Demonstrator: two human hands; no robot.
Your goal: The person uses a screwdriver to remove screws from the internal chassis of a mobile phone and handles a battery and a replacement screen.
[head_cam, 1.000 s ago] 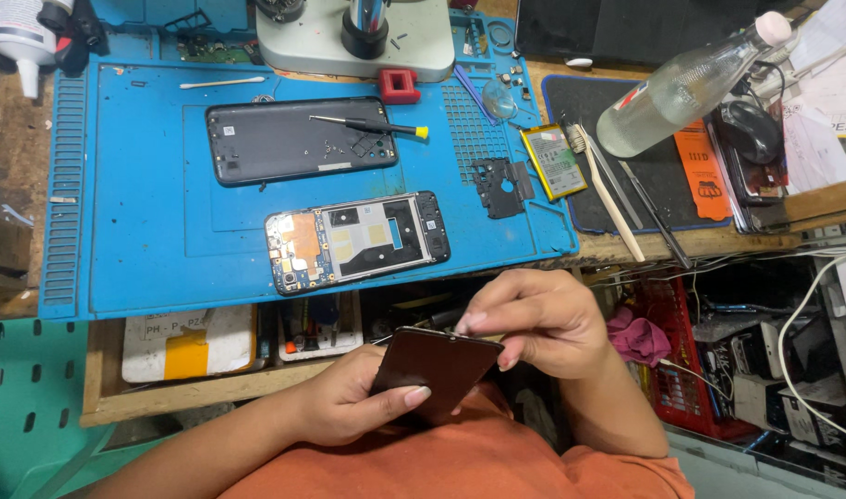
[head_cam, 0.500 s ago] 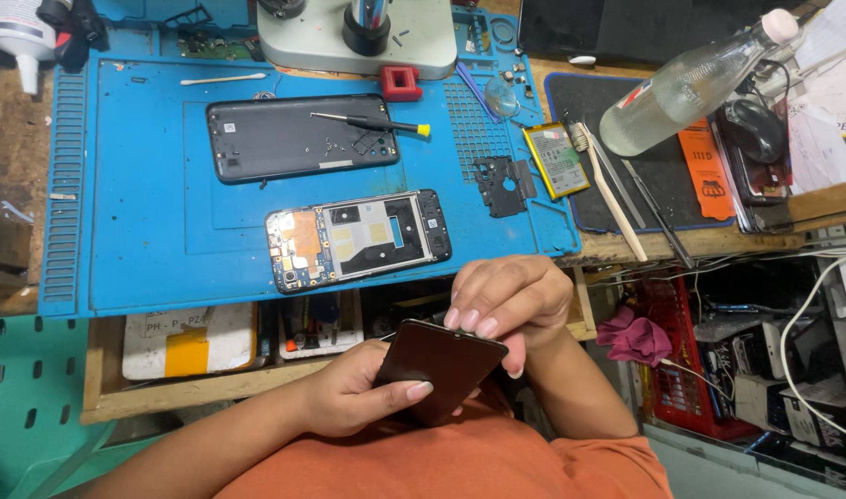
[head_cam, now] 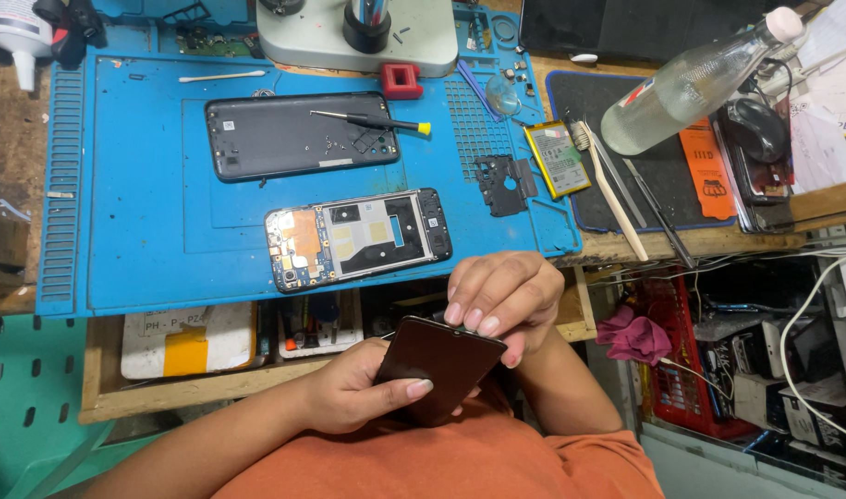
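I am counting, from the left: one blue mat (head_cam: pixel 118 231), one dark back cover (head_cam: pixel 293 139) with one yellow-tipped screwdriver (head_cam: pixel 372 120) lying on it, one opened phone frame (head_cam: pixel 358 236), one battery (head_cam: pixel 557 157), one clear bottle (head_cam: pixel 686 83). Below the bench edge, my left hand (head_cam: pixel 349 397) is cupping one dark screen panel (head_cam: pixel 438 365), thumb lying across its face, fingers curled behind. My right hand (head_cam: pixel 506 296) is bending over the panel's top edge, its fingertips (head_cam: pixel 469 319) pressing there, closed down onto it.
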